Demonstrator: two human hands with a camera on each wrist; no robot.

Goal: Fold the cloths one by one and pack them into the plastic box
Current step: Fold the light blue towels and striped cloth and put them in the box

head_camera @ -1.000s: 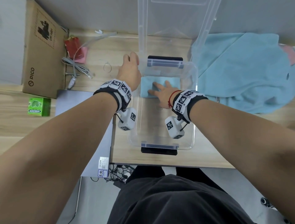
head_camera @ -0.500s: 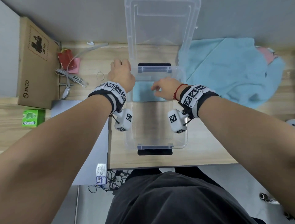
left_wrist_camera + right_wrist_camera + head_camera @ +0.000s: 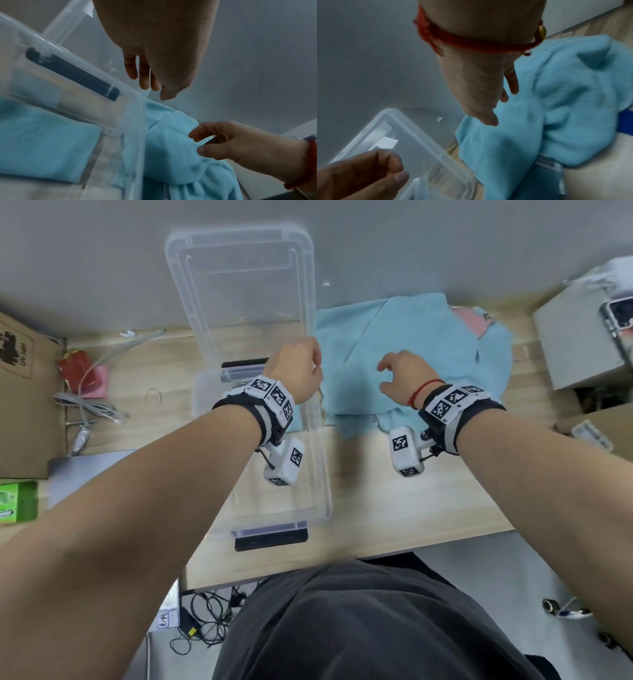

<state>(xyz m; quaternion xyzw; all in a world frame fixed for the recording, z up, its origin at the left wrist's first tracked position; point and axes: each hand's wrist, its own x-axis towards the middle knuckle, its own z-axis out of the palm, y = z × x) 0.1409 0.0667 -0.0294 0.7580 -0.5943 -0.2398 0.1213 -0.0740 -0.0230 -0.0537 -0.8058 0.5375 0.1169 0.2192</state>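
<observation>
Both hands (image 3: 298, 371) (image 3: 404, 378) seemingly above blue cloths (image 3: 411, 344)

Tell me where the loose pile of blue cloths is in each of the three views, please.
Head: blue cloth pile, upper centre-right, right of the plastic box.
Left wrist: lower centre, right of the box wall.
Right wrist: right half.
Shared landmark: right hand, over the pile in all views.
</observation>
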